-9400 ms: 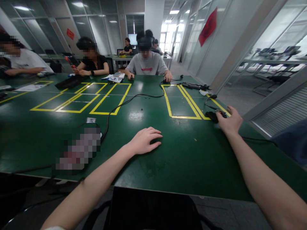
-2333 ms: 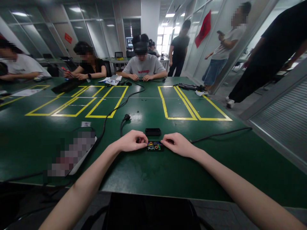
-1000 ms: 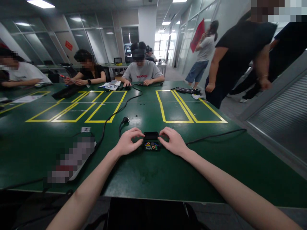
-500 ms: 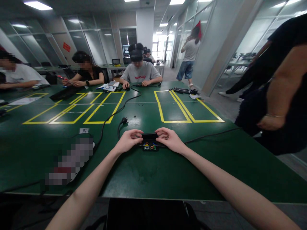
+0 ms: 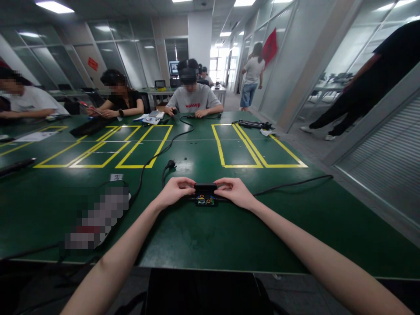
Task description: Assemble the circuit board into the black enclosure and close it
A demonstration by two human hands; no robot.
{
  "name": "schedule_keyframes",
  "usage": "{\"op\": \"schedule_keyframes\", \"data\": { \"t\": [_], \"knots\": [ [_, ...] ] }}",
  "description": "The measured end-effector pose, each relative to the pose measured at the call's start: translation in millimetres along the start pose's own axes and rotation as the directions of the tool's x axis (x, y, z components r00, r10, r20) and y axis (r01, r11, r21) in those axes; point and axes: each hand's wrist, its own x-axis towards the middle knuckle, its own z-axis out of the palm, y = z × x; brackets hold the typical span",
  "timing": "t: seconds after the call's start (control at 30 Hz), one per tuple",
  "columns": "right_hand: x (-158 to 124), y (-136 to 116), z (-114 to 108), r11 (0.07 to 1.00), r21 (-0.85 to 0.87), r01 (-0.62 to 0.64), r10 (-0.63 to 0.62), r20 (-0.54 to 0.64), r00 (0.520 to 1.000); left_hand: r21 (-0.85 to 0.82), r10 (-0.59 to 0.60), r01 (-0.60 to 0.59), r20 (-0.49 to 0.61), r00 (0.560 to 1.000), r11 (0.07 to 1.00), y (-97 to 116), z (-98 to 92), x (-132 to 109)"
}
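Between my fingers a black plastic cover (image 5: 205, 187) stands tilted up along the far side of an opened power adapter (image 5: 206, 201). My left hand (image 5: 177, 192) pinches the cover's left end, and my right hand (image 5: 234, 192) pinches its right end. Inside the adapter's lower shell, a circuit board with copper-coloured ring coils and small coloured parts lies exposed. A black cable (image 5: 295, 183) leads off to the right from the adapter. Just beyond my left hand a plug (image 5: 170, 164) rests on its cord. Whether the cover touches the shell I cannot tell.
A blurred-out power strip (image 5: 101, 216) lies at the left, with a "24" label (image 5: 116, 177) near it. Yellow tape (image 5: 241, 166) outlines rectangles on the green table (image 5: 197, 245). A black folded stand (image 5: 252, 124) lies at the far right. Several people sit across the table.
My hands keep their pinch on the cover, with barely any shift. The nearby person at the right has left the table's edge, and another person farther back has walked away.
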Motion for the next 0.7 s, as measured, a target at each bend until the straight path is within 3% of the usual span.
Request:
{"op": "schedule_keyframes", "data": {
  "t": [0.7],
  "knots": [
    [0.8,3.4,-1.0,1.0,-0.005,-0.002,0.002,0.0,1.0,-0.007,0.005,-0.005,0.041,0.999,1.0,0.9,-1.0,-0.9]
  ]
}}
